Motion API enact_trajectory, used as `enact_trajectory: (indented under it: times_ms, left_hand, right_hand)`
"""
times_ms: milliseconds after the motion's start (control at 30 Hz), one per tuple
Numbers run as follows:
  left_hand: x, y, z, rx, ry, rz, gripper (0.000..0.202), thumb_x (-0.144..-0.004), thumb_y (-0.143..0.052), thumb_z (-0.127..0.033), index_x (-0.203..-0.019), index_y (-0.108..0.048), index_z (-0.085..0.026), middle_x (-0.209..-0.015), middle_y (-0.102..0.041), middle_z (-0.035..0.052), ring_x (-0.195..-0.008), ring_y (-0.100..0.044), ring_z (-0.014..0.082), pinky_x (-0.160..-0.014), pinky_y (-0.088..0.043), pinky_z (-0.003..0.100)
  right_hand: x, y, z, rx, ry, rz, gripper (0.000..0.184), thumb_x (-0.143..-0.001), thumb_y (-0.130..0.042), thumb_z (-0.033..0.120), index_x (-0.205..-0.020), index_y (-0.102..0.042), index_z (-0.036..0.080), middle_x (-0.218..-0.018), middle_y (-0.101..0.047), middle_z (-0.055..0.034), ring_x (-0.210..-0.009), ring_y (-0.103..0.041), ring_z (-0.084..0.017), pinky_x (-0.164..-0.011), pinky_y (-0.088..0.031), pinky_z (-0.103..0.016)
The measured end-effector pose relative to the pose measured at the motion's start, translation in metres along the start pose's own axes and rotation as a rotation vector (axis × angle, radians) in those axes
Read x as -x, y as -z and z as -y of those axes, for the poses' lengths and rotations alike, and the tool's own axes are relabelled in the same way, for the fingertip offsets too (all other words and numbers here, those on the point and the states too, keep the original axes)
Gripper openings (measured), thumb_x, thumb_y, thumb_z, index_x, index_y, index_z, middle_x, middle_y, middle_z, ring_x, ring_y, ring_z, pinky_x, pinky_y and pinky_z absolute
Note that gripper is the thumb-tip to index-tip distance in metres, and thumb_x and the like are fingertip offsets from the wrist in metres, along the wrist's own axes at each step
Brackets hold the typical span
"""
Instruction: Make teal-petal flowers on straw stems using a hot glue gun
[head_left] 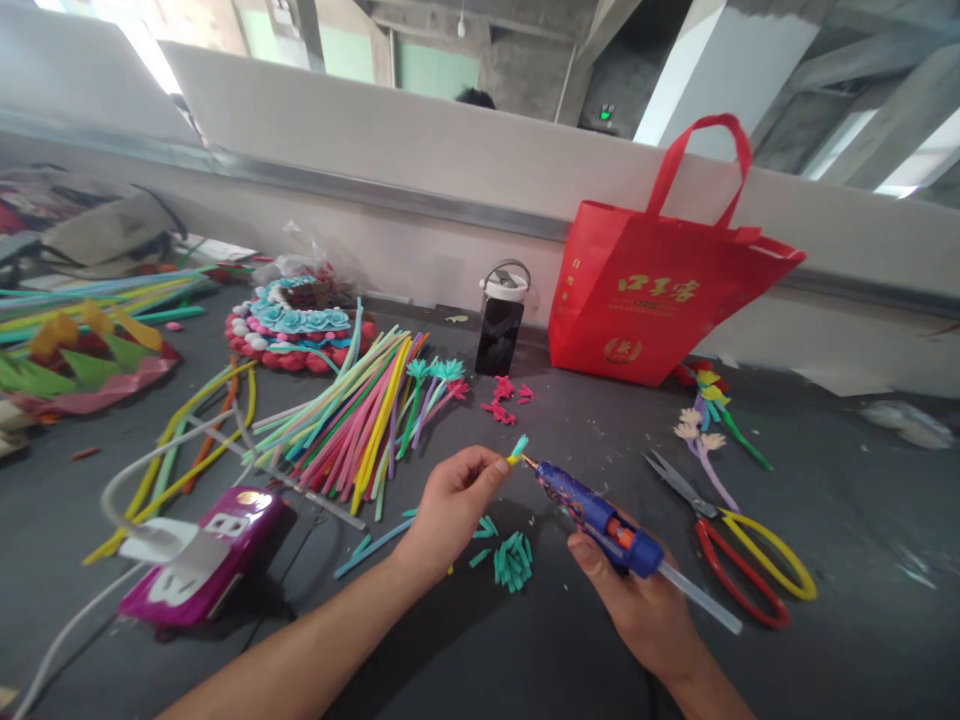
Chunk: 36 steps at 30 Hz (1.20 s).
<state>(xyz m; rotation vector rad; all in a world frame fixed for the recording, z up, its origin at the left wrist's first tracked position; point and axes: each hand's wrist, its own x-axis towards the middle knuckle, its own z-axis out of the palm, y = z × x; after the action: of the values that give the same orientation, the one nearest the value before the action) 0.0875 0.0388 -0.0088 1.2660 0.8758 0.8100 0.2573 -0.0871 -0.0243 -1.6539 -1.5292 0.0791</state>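
Note:
My left hand [459, 500] pinches a small flower piece [517, 450] of teal and yellow fuzzy stems between thumb and fingertips. In my right hand [645, 610] is a blue hot glue gun [592, 505] with a clear glue stick [701, 597] poking out of its back. The gun's metal nozzle points left, right beside the flower piece; whether they touch I cannot tell. Below my hands lies a pile of short teal pipe cleaner pieces [513, 562]. Small red pieces [498, 411] sit farther back.
Scissors [705, 508] with red and yellow handles lie at right, near finished stem flowers [699, 432]. A red bag [660, 290] and a bottle [501, 320] stand behind. Long pipe cleaners [352, 420] spread left, with a purple power strip [217, 550] and cords in front.

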Motion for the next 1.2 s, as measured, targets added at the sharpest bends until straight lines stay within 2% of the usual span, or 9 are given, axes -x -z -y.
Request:
enact_trajectory:
  times_ms: [167,433,767,1033,1200]
  left_hand:
    - [0.0000,0.0003,-0.0003,-0.011,0.004,-0.004,0.033,-0.081,-0.062,-0.049,-0.078,-0.060,-0.016,-0.057,-0.035,-0.0075,-0.049,-0.027,0.0064,-0.045,-0.019,0.022]
    - [0.0021,0.0007,-0.0021,-0.001,-0.012,0.003,0.033,-0.081,-0.062,-0.048,-0.078,-0.060,-0.015,-0.057,-0.033,-0.0078,-0.049,-0.024,0.0062,-0.044,-0.018,0.022]
    - [-0.0004,-0.0001,-0.0021,-0.001,-0.004,0.010,0.033,-0.081,-0.062,-0.049,-0.079,-0.061,-0.015,-0.056,-0.034,-0.0080,-0.048,-0.023,0.0061,-0.044,-0.017,0.022]
    - [0.0016,0.0000,-0.0033,0.003,0.009,0.003,0.033,-0.080,-0.063,-0.049,-0.076,-0.059,-0.016,-0.056,-0.032,-0.0082,-0.048,-0.023,0.0064,-0.045,-0.017,0.022]
    - [0.0013,0.0005,-0.0032,0.031,0.014,0.001,0.034,-0.080,-0.063,-0.050,-0.078,-0.059,-0.016,-0.055,-0.031,-0.0087,-0.048,-0.023,0.0068,-0.045,-0.016,0.023]
  right_hand:
    - [-0.0056,0.0044,0.0061,-0.009,0.017,0.066,0.026,-0.091,-0.058,0.042,-0.074,-0.063,0.023,-0.066,-0.065,-0.0009,-0.058,-0.063,-0.017,-0.053,-0.052,-0.026]
    - [-0.0054,0.0031,0.0073,-0.075,-0.006,0.091,0.018,-0.090,-0.060,0.037,-0.082,-0.064,0.022,-0.075,-0.069,-0.0019,-0.064,-0.066,-0.017,-0.057,-0.052,-0.025]
    - [-0.0046,0.0026,0.0040,-0.075,0.000,0.105,0.017,-0.090,-0.061,0.037,-0.084,-0.064,0.021,-0.080,-0.071,-0.0034,-0.070,-0.067,-0.018,-0.061,-0.053,-0.026]
    - [-0.0027,0.0020,0.0022,-0.149,-0.089,0.101,0.021,-0.088,-0.062,0.042,-0.085,-0.067,0.022,-0.076,-0.072,-0.0033,-0.068,-0.069,-0.019,-0.062,-0.057,-0.026]
    - [-0.0021,0.0015,0.0020,-0.321,-0.207,0.054,0.027,-0.086,-0.063,0.047,-0.087,-0.068,0.021,-0.076,-0.074,-0.0035,-0.066,-0.070,-0.019,-0.061,-0.060,-0.026]
